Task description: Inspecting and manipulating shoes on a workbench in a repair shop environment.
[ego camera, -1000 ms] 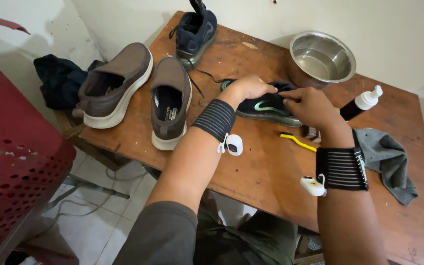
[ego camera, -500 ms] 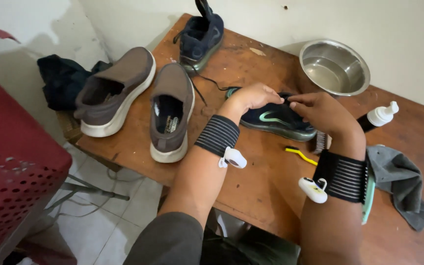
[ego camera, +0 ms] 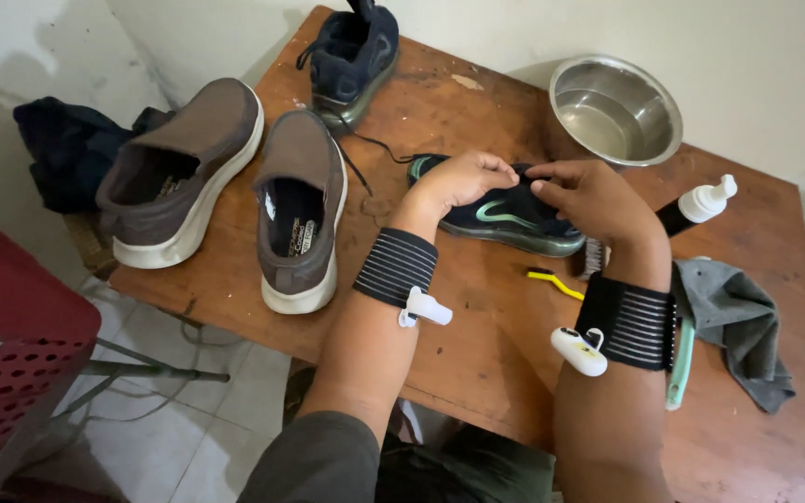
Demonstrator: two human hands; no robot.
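Pinching dark mesh sneaker (ego camera: pixel 505 216) on wooden table (ego camera: pixel 477 326): left hand (ego camera: pixel 463 180), right hand (ego camera: pixel 589 197) fingers closed.

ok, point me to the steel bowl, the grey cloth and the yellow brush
steel bowl (ego camera: pixel 665 119): head view, on its right rim.
grey cloth (ego camera: pixel 733 321): head view, on the middle of the crumpled fabric.
yellow brush (ego camera: pixel 559 284): head view, on its handle.

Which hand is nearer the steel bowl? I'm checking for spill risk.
Right. The right hand rests on the dark sneaker just below the steel bowl; the left hand sits farther left on the same shoe.
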